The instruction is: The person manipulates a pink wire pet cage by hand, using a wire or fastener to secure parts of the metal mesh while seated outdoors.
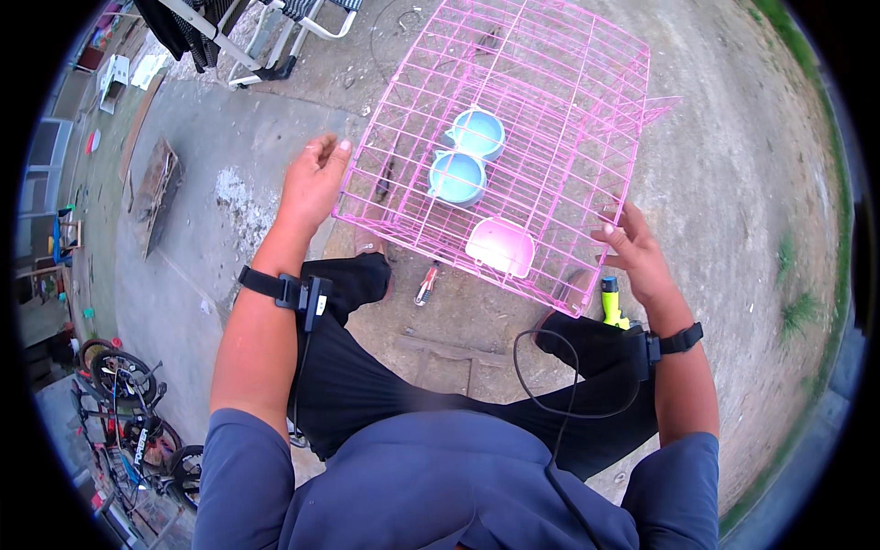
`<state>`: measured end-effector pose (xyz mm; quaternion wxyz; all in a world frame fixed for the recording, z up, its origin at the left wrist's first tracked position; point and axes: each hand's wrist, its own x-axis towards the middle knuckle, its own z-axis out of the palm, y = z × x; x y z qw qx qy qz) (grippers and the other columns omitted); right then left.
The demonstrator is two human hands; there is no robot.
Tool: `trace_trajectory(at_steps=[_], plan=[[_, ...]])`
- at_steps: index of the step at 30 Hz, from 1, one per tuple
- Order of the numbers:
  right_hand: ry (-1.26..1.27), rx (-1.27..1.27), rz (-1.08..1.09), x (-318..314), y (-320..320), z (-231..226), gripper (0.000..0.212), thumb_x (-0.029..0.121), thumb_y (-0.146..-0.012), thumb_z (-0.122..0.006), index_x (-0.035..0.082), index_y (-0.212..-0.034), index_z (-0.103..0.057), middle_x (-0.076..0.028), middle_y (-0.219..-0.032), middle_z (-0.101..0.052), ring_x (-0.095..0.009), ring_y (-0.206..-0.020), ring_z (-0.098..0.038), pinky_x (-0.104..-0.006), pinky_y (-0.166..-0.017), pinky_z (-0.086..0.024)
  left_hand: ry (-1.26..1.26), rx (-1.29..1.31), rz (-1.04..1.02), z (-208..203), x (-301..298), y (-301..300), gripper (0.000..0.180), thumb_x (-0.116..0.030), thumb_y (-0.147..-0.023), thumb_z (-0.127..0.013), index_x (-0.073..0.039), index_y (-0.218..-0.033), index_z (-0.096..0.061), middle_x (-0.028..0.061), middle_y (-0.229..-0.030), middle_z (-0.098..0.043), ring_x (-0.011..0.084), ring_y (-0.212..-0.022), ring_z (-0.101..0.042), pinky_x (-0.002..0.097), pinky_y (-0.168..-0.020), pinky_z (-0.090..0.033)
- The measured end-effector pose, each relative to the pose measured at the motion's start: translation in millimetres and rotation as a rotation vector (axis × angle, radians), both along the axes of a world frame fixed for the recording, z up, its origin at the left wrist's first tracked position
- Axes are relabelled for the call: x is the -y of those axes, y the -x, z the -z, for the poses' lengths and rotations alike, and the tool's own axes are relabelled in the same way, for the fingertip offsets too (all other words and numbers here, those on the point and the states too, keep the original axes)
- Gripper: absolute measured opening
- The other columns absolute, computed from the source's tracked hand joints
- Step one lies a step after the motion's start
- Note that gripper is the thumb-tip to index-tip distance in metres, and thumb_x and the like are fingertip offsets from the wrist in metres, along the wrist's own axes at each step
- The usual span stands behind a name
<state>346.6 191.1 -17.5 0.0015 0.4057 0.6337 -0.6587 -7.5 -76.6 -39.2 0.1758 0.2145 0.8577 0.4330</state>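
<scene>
bicycles stood lower left, a folding chair upper left, a weathered board left, a grass tuft right.

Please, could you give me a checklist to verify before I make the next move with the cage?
1. Left grip at cage's left side: ok; firm hold, cannot tell.
2. Right grip at its right edge: ok; firm hold, cannot tell.
3. Both blue bowls present: ok; fastened, cannot tell.
4. Cable clear of cage: cannot tell; it loops close to the near edge.
5. Tools away from cage: not ok; red tool and yellow tool lie near it.
</scene>
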Motion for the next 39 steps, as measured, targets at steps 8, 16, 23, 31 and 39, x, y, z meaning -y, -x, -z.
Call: trace_trajectory(at_steps=[8,16,23,31,39], plan=[[0.375,-0.092,0.085,-59.2,6.9,39.6,0.058,0.05,-0.097,-0.031,0.004,-0.13,-0.047,-0.015,-0.109,-0.061,-0.028,-0.096,-0.063,-0.0393,-0.083,-0.05,0.095,0.063,0.015,-22.9,-9.9,-2.9,0.05,-0.04,-0.094,-0.052,-0.001,-0.125,-0.053,0.0136,-0.114,-0.061,0.0196,-0.106,-0.057,0.0315,-0.087,-0.046],[0.391,0.021,-0.058,-120.3,18.6,116.7,0.033,0.03,-0.095,-0.05,-0.001,-0.103,-0.058,-0.015,-0.098,-0.065,-0.026,-0.089,-0.066,-0.0355,-0.077,-0.055,0.178,0.025,0.115,-33.8,-11.5,4.9,0.047,-0.038,-0.096,-0.049,0.002,-0.12,-0.055,0.0141,-0.115,-0.061,0.0205,-0.106,-0.057,0.0318,-0.091,-0.043],[0.222,0.177,-0.467,-141.4,55.0,162.0,0.041,0.031,-0.091,-0.058,0.005,-0.123,-0.055,-0.009,-0.11,-0.062,-0.017,-0.091,-0.062,-0.0287,-0.081,-0.051,0.144,0.11,0.184,-41.4,-29.5,2.8,0.046,-0.036,-0.095,-0.051,0.003,-0.118,-0.056,0.0113,-0.11,-0.062,0.0193,-0.105,-0.056,0.0315,-0.093,-0.041],[-0.041,0.138,-0.778,-140.3,88.1,208.5,0.056,0.036,-0.087,-0.059,0.011,-0.135,-0.046,-0.016,-0.114,-0.063,-0.028,-0.101,-0.062,-0.0365,-0.088,-0.049,0.139,0.238,0.294,-49.2,-48.1,12.3,0.061,-0.047,-0.095,-0.046,0.005,-0.127,-0.046,0.0155,-0.116,-0.059,0.0258,-0.111,-0.056,0.037,-0.098,-0.039],[-0.237,0.033,-0.809,-115.1,128.4,240.0,0.057,0.032,-0.085,-0.062,0.011,-0.135,-0.044,-0.015,-0.116,-0.061,-0.029,-0.099,-0.062,-0.0387,-0.087,-0.049,0.135,0.322,0.281,-47.4,-65.6,17.5,0.067,-0.05,-0.089,-0.054,0.006,-0.125,-0.047,0.0166,-0.113,-0.059,0.0258,-0.106,-0.058,0.0369,-0.095,-0.043]])
